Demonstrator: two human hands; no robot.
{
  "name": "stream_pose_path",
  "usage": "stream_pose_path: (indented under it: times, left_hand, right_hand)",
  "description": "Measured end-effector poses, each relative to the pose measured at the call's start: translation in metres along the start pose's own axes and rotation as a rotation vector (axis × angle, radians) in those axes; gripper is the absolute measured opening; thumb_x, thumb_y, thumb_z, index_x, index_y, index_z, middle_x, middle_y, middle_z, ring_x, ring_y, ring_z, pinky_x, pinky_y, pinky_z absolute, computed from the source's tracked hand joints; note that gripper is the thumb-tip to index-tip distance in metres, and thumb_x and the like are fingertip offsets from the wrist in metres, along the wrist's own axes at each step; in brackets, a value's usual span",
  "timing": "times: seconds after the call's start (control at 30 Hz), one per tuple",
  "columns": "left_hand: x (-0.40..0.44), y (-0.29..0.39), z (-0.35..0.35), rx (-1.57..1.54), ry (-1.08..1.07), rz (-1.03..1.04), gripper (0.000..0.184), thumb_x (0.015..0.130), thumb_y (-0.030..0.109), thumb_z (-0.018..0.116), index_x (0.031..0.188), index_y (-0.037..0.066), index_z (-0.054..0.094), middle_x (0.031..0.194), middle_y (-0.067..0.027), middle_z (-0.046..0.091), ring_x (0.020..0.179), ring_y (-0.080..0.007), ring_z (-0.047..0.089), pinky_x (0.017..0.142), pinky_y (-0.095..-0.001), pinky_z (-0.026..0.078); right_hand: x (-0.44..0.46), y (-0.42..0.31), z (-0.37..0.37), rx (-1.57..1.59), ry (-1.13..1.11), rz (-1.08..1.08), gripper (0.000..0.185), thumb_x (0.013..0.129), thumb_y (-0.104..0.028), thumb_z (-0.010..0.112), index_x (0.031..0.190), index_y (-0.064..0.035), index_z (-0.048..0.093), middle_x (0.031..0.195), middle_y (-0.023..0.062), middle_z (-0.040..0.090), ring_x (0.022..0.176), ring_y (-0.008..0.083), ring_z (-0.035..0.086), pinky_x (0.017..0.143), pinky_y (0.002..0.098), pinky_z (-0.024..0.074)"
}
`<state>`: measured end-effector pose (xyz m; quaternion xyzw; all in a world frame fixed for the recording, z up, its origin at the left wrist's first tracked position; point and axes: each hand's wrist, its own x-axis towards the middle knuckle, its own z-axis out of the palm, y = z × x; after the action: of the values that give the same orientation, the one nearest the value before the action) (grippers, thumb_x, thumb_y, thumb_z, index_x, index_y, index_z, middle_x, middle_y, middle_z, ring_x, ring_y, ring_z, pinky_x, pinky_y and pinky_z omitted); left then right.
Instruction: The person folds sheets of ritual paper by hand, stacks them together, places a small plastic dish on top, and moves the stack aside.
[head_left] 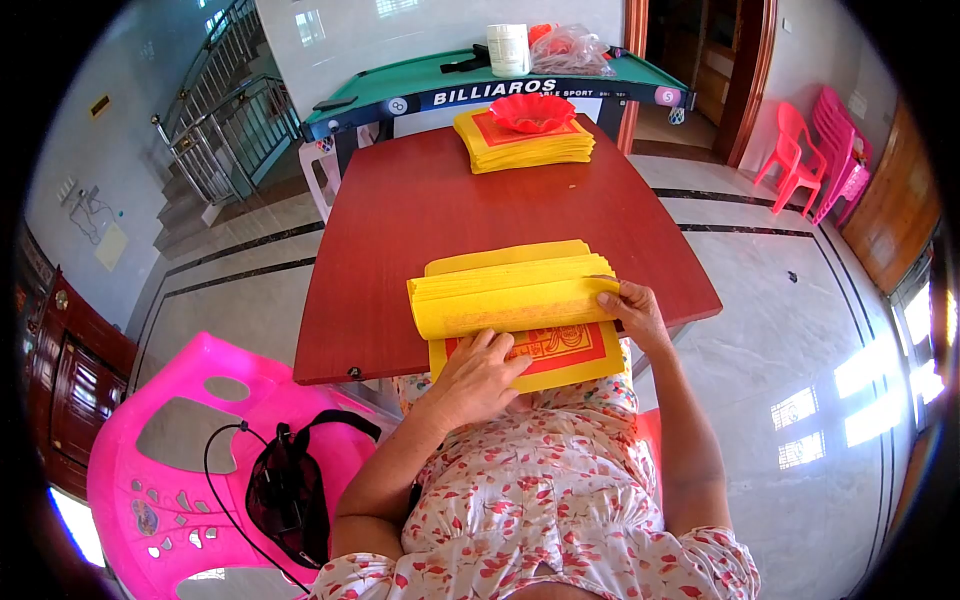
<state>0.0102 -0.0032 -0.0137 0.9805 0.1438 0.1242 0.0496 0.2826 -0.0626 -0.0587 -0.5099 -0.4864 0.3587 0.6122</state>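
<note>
A bundle of yellow paper sheets [510,290] lies at the near edge of the red-brown table, its upper sheets curled or folded back over the rest. Below the fold, a yellow sheet with a red printed panel [575,343] faces up and reaches over the table edge. My right hand [637,312] pinches the right end of the folded sheets between thumb and fingers. Resting flat on the lower left of the printed sheet is my left hand [475,378], its fingertips by the fold and nothing gripped.
Across the table [390,210] sits a thick stack of yellow paper [530,155] with a red scalloped dish [532,113] on top. Behind stands a billiard table [420,85] bearing a white tub [508,50]. A pink chair [190,440] with a black bag [290,490] is at my left.
</note>
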Motion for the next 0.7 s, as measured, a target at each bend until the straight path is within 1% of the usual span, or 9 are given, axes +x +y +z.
stream_pose_path:
  times: [0.07,0.5,0.7]
  left_hand:
    - [-0.0002,0.0001,0.0002,0.001,0.003,0.000,0.045,0.065,0.018,0.072,0.108,0.007,0.062,0.098,-0.0090,0.049,0.097,-0.0261,0.045,0.086,-0.0370,0.041]
    - [0.0004,0.0015,-0.0002,-0.011,0.001,-0.008,0.044,0.065,0.016,0.072,0.107,0.007,0.061,0.098,-0.0093,0.049,0.096,-0.0263,0.045,0.084,-0.0375,0.041]
    - [0.0003,0.0009,0.0011,-0.003,0.006,-0.005,0.044,0.066,0.016,0.072,0.107,0.006,0.061,0.098,-0.0097,0.049,0.096,-0.0263,0.046,0.083,-0.0378,0.042]
  right_hand:
    - [-0.0004,-0.0009,0.0004,-0.014,0.005,0.004,0.028,0.089,-0.023,0.058,0.107,-0.0011,0.061,0.086,0.0035,0.065,0.073,0.0077,0.061,0.061,0.0240,0.0538]
    - [-0.0012,-0.0038,0.0014,-0.030,0.007,0.020,0.029,0.089,-0.022,0.058,0.108,-0.0015,0.061,0.088,0.0043,0.065,0.074,0.0081,0.062,0.062,0.0243,0.0541]
    - [-0.0006,-0.0023,0.0004,-0.020,-0.001,-0.005,0.029,0.089,-0.022,0.058,0.108,-0.0016,0.062,0.087,0.0039,0.065,0.074,0.0084,0.062,0.061,0.0241,0.0542]
